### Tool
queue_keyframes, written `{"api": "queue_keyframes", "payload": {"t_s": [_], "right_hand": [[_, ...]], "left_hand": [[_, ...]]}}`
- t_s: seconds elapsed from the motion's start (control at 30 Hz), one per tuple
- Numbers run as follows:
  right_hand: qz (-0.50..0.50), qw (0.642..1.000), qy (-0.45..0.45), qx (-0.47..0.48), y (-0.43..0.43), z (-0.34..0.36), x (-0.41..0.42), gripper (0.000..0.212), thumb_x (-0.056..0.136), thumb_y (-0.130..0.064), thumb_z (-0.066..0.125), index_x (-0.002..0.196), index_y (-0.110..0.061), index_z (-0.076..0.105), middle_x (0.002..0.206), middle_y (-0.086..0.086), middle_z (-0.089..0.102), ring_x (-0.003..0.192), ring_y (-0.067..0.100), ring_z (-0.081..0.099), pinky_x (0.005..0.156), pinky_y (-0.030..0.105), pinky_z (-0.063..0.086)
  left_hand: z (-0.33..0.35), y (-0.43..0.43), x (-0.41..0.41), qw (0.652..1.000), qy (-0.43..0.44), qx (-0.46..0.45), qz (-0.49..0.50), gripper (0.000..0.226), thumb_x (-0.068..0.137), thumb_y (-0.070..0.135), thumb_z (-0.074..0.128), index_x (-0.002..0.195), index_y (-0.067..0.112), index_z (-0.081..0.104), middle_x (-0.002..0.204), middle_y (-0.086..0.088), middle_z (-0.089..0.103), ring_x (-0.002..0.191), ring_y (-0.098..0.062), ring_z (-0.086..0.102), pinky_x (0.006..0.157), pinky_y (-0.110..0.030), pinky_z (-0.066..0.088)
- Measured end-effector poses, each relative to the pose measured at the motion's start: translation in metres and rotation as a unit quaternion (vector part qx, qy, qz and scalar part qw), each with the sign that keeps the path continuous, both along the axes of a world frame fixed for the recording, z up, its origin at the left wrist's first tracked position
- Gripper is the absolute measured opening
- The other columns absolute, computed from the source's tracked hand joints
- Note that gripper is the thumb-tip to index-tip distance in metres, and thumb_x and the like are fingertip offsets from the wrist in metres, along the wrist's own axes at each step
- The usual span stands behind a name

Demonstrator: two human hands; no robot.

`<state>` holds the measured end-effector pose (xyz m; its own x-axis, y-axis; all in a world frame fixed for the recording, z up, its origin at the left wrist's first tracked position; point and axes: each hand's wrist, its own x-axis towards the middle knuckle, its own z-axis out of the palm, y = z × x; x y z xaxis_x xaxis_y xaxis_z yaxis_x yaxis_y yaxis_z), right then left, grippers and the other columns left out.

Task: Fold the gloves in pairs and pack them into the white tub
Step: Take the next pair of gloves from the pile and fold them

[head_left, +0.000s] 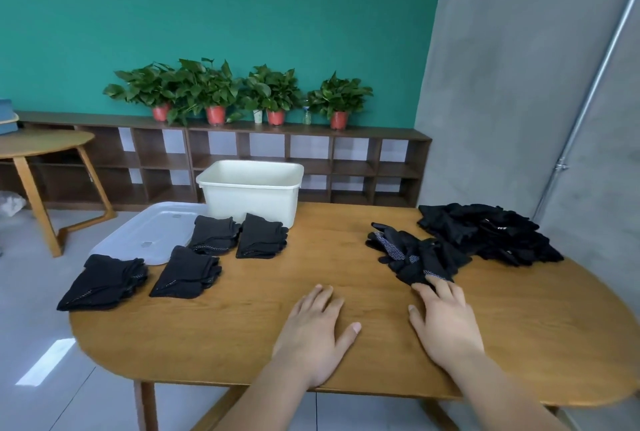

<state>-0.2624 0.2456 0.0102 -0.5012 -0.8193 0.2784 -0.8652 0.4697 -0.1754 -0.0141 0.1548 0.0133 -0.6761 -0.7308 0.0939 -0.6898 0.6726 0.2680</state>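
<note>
The white tub (250,195) stands at the far edge of the wooden table (249,333). Several folded pairs of black gloves lie left of centre: one pair (102,283) at the left edge, another (187,273) beside it, and two more (214,234) (261,236) in front of the tub. A small bunch of loose black dotted gloves (414,254) lies right of centre, and a bigger heap of gloves (491,233) sits behind it at the right. My left hand (317,330) rests flat on the table. My right hand (445,318) touches the near edge of the loose bunch with straight fingers.
A clear plastic lid (149,234) lies on the table's far left corner, partly under the folded pairs. A low shelf with potted plants (214,94) runs along the green wall. A small round table (41,146) stands at the left. A grey wall is close on the right.
</note>
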Motion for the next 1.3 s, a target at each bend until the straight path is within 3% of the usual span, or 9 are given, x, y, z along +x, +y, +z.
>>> {"api": "queue_keyframes", "payload": {"t_s": [0.23,0.43,0.53,0.6,0.7,0.77,1.03,1.17,1.3], "right_hand": [[-0.045,0.999,-0.009,0.009,-0.014,-0.008,-0.004,0.055,0.106,-0.059,0.026,0.152,-0.037,0.048,0.167,-0.011,0.031,0.156,0.021,0.015,0.125,0.042,0.025],[-0.036,0.998,0.038,-0.036,-0.016,-0.016,-0.007,0.042,0.104,-0.045,0.043,0.135,-0.028,0.066,0.144,-0.009,0.057,0.144,0.022,0.036,0.116,0.042,0.036],[-0.034,0.995,0.041,-0.085,-0.014,-0.017,-0.006,0.036,0.101,-0.04,0.053,0.129,-0.023,0.069,0.137,-0.001,0.057,0.136,0.025,0.043,0.109,0.044,0.043],[-0.049,0.994,0.028,-0.088,-0.012,-0.016,-0.006,0.045,0.103,-0.045,0.051,0.142,-0.026,0.06,0.155,0.007,0.045,0.146,0.032,0.033,0.116,0.048,0.038],[-0.077,0.996,-0.043,-0.016,-0.013,-0.014,-0.01,0.066,0.105,-0.064,0.028,0.162,-0.03,0.032,0.173,0.004,0.016,0.159,0.033,0.005,0.126,0.048,0.02],[-0.074,0.996,-0.056,0.012,-0.014,-0.013,-0.012,0.073,0.104,-0.067,0.019,0.165,-0.026,0.025,0.173,-0.001,0.017,0.16,0.031,0.002,0.128,0.047,0.017],[-0.032,0.996,0.02,-0.083,-0.013,-0.013,-0.01,0.056,0.106,-0.044,0.042,0.153,-0.015,0.049,0.157,-0.002,0.047,0.152,0.024,0.027,0.123,0.045,0.031],[0.103,0.969,0.099,-0.201,-0.006,-0.007,0.003,0.037,0.103,-0.031,0.055,0.134,-0.018,0.069,0.136,-0.007,0.064,0.137,0.017,0.049,0.113,0.041,0.04],[0.175,0.957,0.07,-0.219,0.0,-0.006,0.004,0.03,0.103,-0.036,0.058,0.128,-0.027,0.071,0.127,-0.013,0.061,0.121,0.012,0.055,0.1,0.036,0.047]], "left_hand": [[-0.004,-0.002,-0.004,1.0,-0.006,-0.012,0.002,0.077,0.102,0.077,0.016,0.166,0.035,0.024,0.176,0.012,0.004,0.161,-0.009,-0.011,0.132,-0.039,0.002],[-0.007,-0.003,-0.005,1.0,0.001,-0.013,0.011,0.076,0.101,0.078,0.017,0.165,0.037,0.026,0.175,0.012,0.007,0.161,-0.009,-0.007,0.132,-0.04,0.004],[-0.007,-0.003,-0.004,1.0,0.005,-0.012,0.013,0.076,0.101,0.078,0.018,0.165,0.037,0.026,0.175,0.013,0.008,0.161,-0.01,-0.005,0.132,-0.038,0.004],[-0.007,-0.003,-0.004,1.0,0.007,-0.013,0.015,0.075,0.101,0.078,0.019,0.165,0.038,0.026,0.175,0.013,0.009,0.161,-0.01,-0.003,0.132,-0.039,0.005],[-0.007,-0.002,-0.003,1.0,0.007,-0.015,0.015,0.074,0.102,0.077,0.02,0.164,0.038,0.027,0.174,0.013,0.011,0.161,-0.011,0.0,0.132,-0.039,0.007],[-0.006,-0.001,-0.003,1.0,0.009,-0.015,0.014,0.073,0.102,0.077,0.021,0.164,0.038,0.027,0.174,0.013,0.012,0.16,-0.011,0.002,0.132,-0.038,0.008],[-0.005,-0.001,-0.003,1.0,0.012,-0.016,0.017,0.072,0.102,0.076,0.022,0.163,0.039,0.028,0.173,0.014,0.014,0.16,-0.012,0.005,0.132,-0.039,0.01],[-0.005,0.0,-0.003,1.0,0.017,-0.014,0.018,0.071,0.102,0.075,0.023,0.163,0.039,0.03,0.172,0.014,0.015,0.159,-0.011,0.006,0.131,-0.038,0.011],[-0.005,0.001,-0.002,0.999,0.025,-0.014,0.02,0.069,0.103,0.074,0.024,0.162,0.039,0.032,0.171,0.014,0.018,0.158,-0.011,0.009,0.131,-0.037,0.014]]}}
